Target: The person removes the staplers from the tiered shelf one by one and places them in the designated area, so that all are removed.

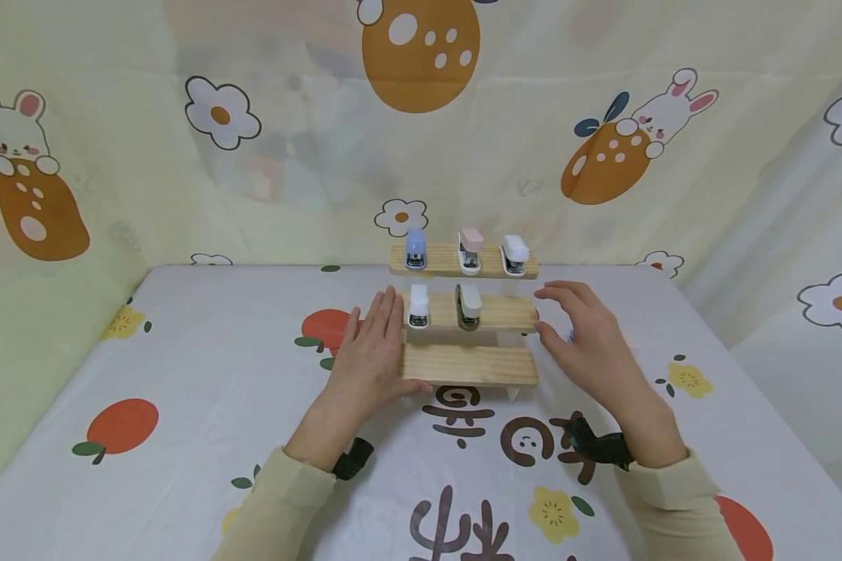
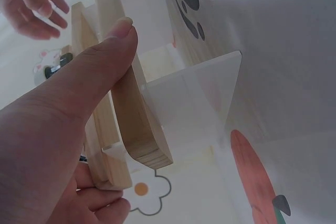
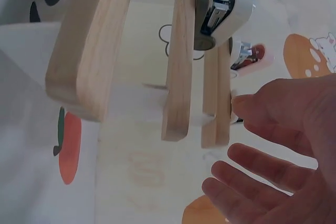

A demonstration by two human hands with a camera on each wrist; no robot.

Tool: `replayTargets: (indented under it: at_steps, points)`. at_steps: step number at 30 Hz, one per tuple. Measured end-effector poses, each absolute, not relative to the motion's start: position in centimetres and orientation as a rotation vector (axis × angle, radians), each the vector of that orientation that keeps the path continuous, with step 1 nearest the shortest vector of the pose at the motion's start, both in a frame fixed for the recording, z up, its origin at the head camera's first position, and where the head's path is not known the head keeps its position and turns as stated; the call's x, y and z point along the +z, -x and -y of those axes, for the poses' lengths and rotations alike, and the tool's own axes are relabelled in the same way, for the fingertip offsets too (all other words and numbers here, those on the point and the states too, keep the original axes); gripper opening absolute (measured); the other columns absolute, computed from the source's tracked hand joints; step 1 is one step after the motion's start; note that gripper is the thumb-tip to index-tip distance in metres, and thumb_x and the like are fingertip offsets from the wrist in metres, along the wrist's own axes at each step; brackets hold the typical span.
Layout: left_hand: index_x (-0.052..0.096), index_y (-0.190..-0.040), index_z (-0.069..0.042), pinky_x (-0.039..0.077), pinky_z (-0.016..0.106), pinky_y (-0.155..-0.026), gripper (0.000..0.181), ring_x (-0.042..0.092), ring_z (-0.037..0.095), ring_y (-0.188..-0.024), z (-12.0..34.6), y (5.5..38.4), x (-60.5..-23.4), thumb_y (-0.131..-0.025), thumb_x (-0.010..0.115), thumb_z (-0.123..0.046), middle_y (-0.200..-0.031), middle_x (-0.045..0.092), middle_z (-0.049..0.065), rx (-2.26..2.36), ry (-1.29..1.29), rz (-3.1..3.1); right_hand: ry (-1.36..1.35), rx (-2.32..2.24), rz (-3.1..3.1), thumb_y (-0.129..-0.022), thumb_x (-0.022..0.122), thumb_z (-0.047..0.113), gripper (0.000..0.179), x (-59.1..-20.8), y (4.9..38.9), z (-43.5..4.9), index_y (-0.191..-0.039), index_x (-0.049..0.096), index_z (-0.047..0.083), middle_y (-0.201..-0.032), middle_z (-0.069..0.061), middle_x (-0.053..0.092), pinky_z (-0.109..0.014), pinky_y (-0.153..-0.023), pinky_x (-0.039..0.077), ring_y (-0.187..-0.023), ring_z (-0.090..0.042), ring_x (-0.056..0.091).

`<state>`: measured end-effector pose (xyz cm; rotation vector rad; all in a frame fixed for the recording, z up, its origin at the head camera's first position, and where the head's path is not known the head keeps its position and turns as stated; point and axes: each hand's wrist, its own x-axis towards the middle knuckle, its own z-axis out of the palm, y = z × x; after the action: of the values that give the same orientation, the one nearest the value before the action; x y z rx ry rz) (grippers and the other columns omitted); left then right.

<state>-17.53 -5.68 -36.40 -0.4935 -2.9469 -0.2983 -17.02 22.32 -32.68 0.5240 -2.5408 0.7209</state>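
A three-tier wooden stand [image 1: 468,366] with white supports stands before me. On its top tier sit a blue mini stapler [image 1: 415,248], a pink one [image 1: 470,249] and a white stapler [image 1: 515,254]. The middle tier bears a white stapler [image 1: 418,305] and a pale stapler with a dark base [image 1: 468,305]. My left hand [image 1: 368,354] lies along the stand's left side, fingers extended. Its thumb [image 2: 100,66] touches the front edge of the lowest tier. Beside the right ends of the tiers, my right hand [image 1: 589,339] holds nothing, fingers loosely bent and spread.
A white cloth [image 1: 203,467] printed with fruit, flowers and dark lettering covers the table. Behind it hangs a cream curtain [image 1: 288,179] with rabbits and flowers. Black straps circle both wrists.
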Motion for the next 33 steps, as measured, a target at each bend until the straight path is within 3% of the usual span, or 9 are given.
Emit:
replayTargets:
  at_steps: [20,27,33]
  points:
    - [0.015,-0.157,0.0,0.016,0.052,-0.125,0.135,0.016,0.029,-0.154,5.8,17.6,-36.4,-0.062,0.085,-0.063,-0.166,0.015,0.015,-0.302,0.5,2.932,-0.714,0.846,2.439,-0.086,0.071,-0.001,0.036,-32.8,18.0,-18.3,-0.12,0.061,-0.004,-0.13,-0.02,0.057,-0.054,-0.1,0.048,-0.123,-0.037,0.054]
    - [0.014,-0.158,0.0,0.015,0.052,-0.125,0.135,0.015,0.029,-0.155,5.8,17.6,-36.4,-0.062,0.085,-0.063,-0.167,0.013,0.015,-0.315,0.497,2.942,-0.729,0.871,2.454,-0.088,0.071,0.003,0.034,-32.9,18.5,-16.6,-0.12,0.061,-0.003,-0.132,-0.02,0.056,-0.053,-0.106,0.045,-0.125,-0.036,0.054]
    - [0.014,-0.157,0.0,0.017,0.052,-0.125,0.134,0.016,0.029,-0.155,5.8,17.5,-36.3,-0.063,0.084,-0.064,-0.166,0.014,0.015,-0.279,0.506,2.94,-0.739,0.853,2.473,-0.087,0.074,0.006,0.037,-33.2,18.7,-15.6,-0.122,0.06,-0.002,-0.133,-0.019,0.054,-0.05,-0.102,0.049,-0.122,-0.034,0.055]
